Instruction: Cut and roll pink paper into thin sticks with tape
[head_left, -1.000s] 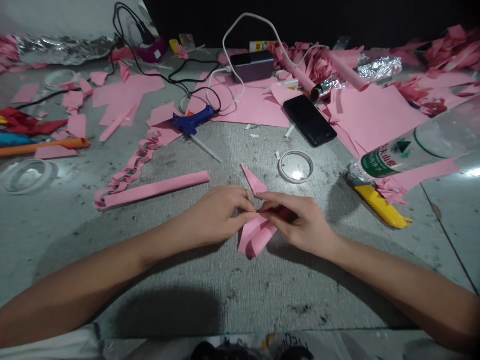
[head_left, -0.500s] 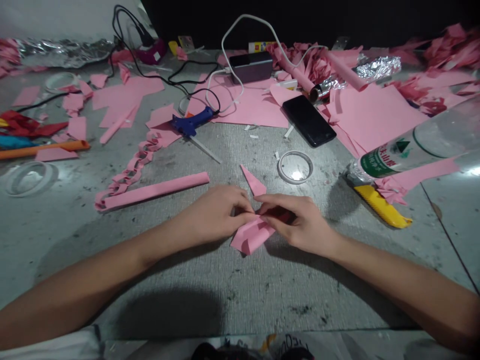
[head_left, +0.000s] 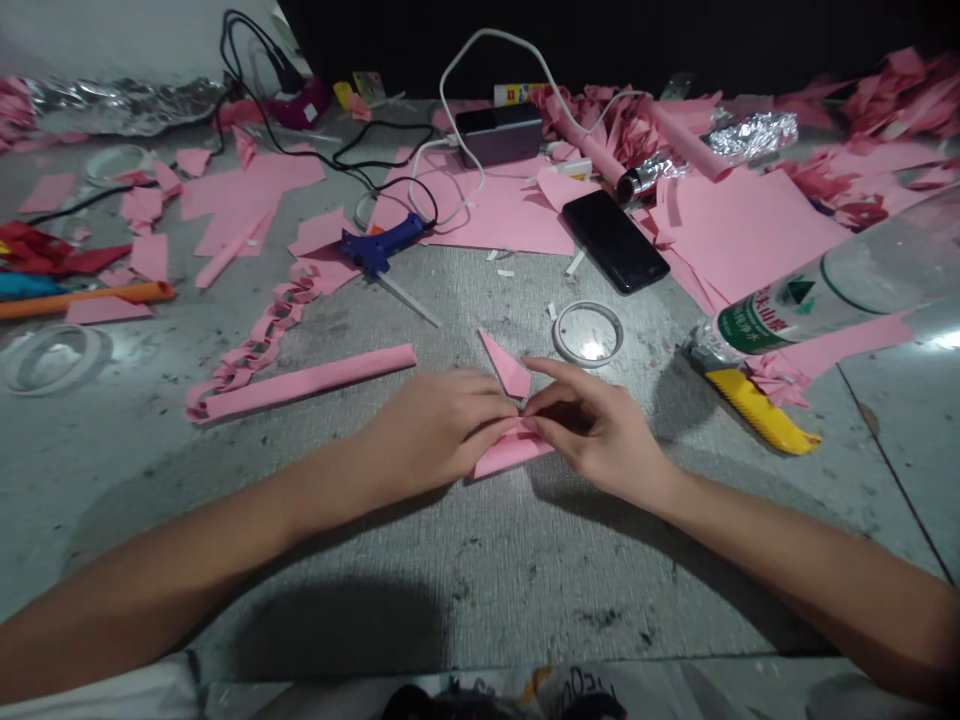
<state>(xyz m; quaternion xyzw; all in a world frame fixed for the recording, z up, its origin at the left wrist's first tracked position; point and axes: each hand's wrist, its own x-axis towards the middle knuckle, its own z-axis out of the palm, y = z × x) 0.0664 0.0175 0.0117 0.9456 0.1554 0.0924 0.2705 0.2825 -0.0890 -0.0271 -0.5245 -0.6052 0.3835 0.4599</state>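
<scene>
Both hands meet over a folded piece of pink paper [head_left: 504,461] in the middle of the grey table. My left hand [head_left: 454,425] is closed on its left part, thumb on the near side and fingers beyond. At its right part, my right hand [head_left: 592,420] pinches the paper between thumb and fingers. The fingers hide much of the sheet's far edge. Just beyond the fingertips lies a pointed pink paper scrap [head_left: 508,366]. A rolled pink paper strip [head_left: 315,382] rests left of my left hand, with a pink paper chain [head_left: 262,335] behind it.
A tape roll [head_left: 589,333] and a black phone [head_left: 615,240] lie beyond my right hand. Right of it are a plastic bottle [head_left: 817,285] and a yellow cutter [head_left: 763,410]. A blue glue gun [head_left: 382,245], its cord and pink sheets [head_left: 757,230] spread across the back.
The near part of the pink paper has been folded up and now shows as a narrower strip. My left hand has shifted slightly right, and my right index finger has lifted.
</scene>
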